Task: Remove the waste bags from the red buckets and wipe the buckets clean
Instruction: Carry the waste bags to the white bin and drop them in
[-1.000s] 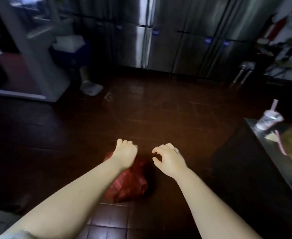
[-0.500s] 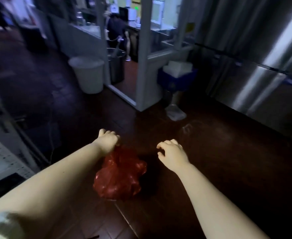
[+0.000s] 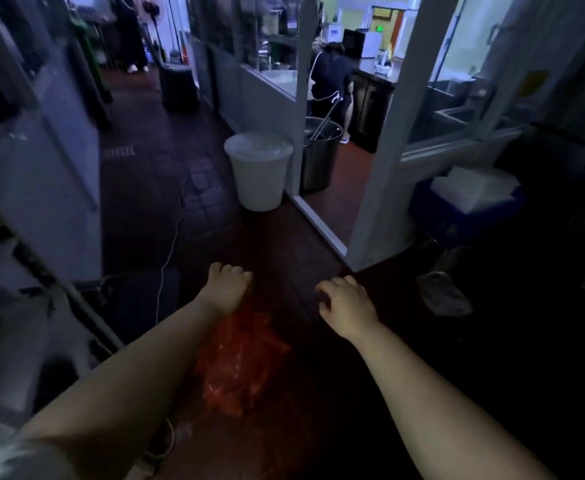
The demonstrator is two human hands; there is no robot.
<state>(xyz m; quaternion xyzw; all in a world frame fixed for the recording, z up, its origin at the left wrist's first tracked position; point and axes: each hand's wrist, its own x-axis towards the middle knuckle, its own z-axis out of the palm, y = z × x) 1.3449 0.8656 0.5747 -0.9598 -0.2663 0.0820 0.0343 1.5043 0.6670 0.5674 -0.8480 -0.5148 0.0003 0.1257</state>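
A full red waste bag (image 3: 241,362) hangs below my left hand (image 3: 228,289), which is closed around the bag's top. The bag hovers over the dark red tiled floor, blurred by motion. My right hand (image 3: 344,301) is stretched forward to the right of the bag, fingers loosely curled and apart, holding nothing. No red bucket is in view.
A white bucket (image 3: 258,169) with a clear liner stands ahead by a glass partition, a steel pot (image 3: 318,154) behind it. A person stands in the lit room beyond. A blue crate (image 3: 464,209) sits at right, shelving (image 3: 35,216) and a white cable (image 3: 166,258) at left.
My view has swung left, from the steel fridges to the corridor and doorway. The red bag stays in my left hand; my right hand remains free.
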